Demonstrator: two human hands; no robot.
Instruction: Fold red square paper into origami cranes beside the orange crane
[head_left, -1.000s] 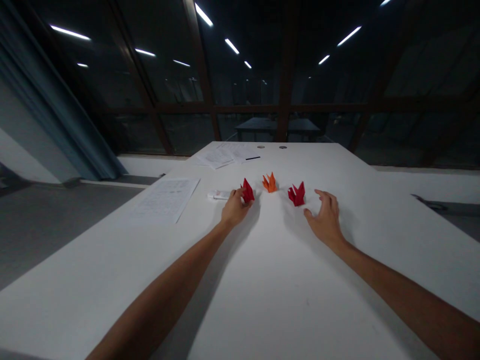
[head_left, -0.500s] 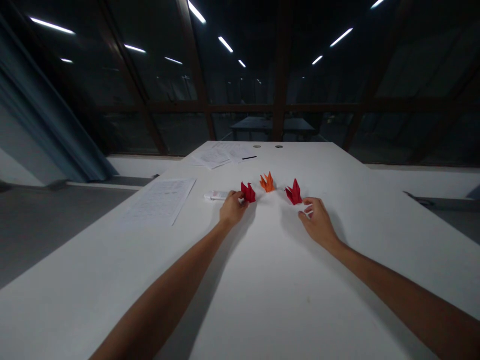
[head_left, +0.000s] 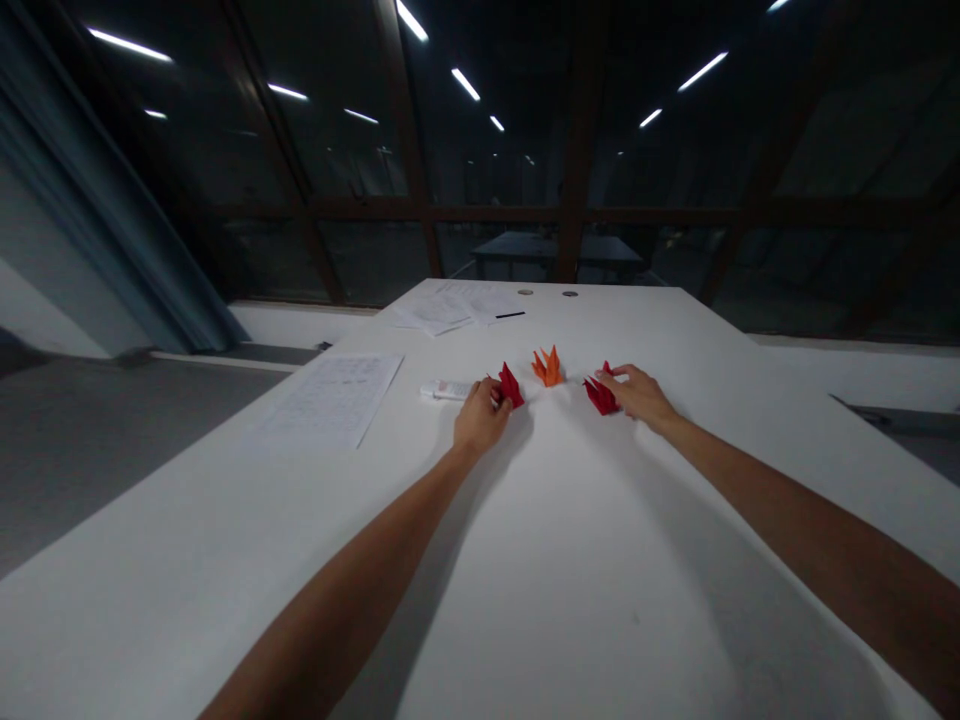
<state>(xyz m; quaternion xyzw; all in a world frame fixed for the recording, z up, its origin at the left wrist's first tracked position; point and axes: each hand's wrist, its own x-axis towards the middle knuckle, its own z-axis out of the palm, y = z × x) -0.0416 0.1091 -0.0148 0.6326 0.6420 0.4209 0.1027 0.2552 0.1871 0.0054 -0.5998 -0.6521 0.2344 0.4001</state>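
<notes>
Three folded paper cranes stand in a loose row across the white table. My left hand (head_left: 481,417) is closed on the left red paper crane (head_left: 511,388), with fingers and thumb at its left side. Between my hands and slightly farther back sits the orange paper crane (head_left: 551,368), touched by neither. On the right, my right hand (head_left: 642,394) reaches over the other red paper crane (head_left: 599,395) and pinches its upper right part, which the fingers partly cover. Just left of my left hand lies a white tube (head_left: 444,390), its right end near the fingers.
A printed sheet (head_left: 337,400) lies at the table's left edge. More papers (head_left: 450,306) and a dark pen-like stick (head_left: 511,315) are at the far end, near two round discs (head_left: 570,294). Dark windows stand behind the white table (head_left: 540,560).
My right hand has moved up and forward from beside the right red crane onto it, and that crane has tilted. My left hand stays at its crane, which looks slightly turned. The view shifted slightly.
</notes>
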